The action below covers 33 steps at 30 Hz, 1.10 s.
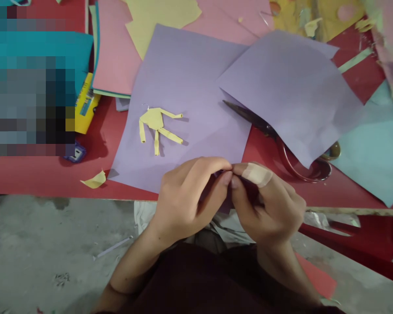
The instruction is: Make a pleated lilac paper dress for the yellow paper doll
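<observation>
At the table's front edge, my left hand (190,192) and my right hand (270,198) meet, thumbs and forefingers pinched tip to tip. A sliver of purple shows beside the left fingers, but what the pinch holds is mostly hidden. A pale bandage wraps my right forefinger. Just beyond lies a purple paper sheet (196,83), and on it rests a small yellow paper figure (152,118) with rolled arms and legs and no head. To the right, scissors (265,126) lie partly under a second purple sheet (291,83).
Pink sheets (118,52) and torn yellow paper (164,17) lie at the back. A yellow box (85,107) and a yellow scrap (94,179) are on the left. Light blue paper (376,152) covers the right of the red table (29,174). A pixelated patch hides the far left.
</observation>
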Each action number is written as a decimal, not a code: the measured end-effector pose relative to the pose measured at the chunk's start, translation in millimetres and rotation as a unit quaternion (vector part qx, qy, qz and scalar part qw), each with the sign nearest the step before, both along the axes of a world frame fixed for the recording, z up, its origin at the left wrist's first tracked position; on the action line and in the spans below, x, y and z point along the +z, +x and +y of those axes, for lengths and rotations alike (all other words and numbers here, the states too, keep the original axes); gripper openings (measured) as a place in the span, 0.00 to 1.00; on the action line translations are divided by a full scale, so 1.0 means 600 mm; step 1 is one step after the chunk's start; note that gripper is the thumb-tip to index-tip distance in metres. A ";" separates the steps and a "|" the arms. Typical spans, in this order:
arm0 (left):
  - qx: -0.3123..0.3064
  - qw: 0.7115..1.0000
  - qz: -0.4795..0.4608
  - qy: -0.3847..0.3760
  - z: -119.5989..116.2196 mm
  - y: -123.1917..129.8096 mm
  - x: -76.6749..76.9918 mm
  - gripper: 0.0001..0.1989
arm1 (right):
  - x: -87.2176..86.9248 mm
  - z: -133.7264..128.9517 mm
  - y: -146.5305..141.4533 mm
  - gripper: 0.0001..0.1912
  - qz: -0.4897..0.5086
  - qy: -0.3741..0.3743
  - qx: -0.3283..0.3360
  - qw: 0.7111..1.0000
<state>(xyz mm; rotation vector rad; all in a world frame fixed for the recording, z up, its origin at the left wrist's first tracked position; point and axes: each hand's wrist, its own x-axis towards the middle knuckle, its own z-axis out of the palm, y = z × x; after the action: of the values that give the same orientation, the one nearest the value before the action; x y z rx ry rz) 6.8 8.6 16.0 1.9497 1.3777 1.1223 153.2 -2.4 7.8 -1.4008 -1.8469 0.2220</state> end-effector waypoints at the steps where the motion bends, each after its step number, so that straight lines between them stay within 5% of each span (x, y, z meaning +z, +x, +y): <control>1: 0.001 1.000 0.001 -0.001 0.000 0.000 0.000 0.04 | 0.000 0.000 0.000 0.07 -0.001 0.002 -0.001 1.000; 33: -0.009 1.000 0.015 -0.002 0.001 0.000 0.006 0.04 | 0.005 0.002 -0.004 0.11 0.029 -0.013 0.023 0.999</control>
<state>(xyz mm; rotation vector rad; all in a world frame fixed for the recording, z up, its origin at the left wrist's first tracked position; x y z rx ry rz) 6.6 9.2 19.7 1.9805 1.3734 1.0858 150.7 -1.3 10.9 -1.3572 -1.8351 0.3078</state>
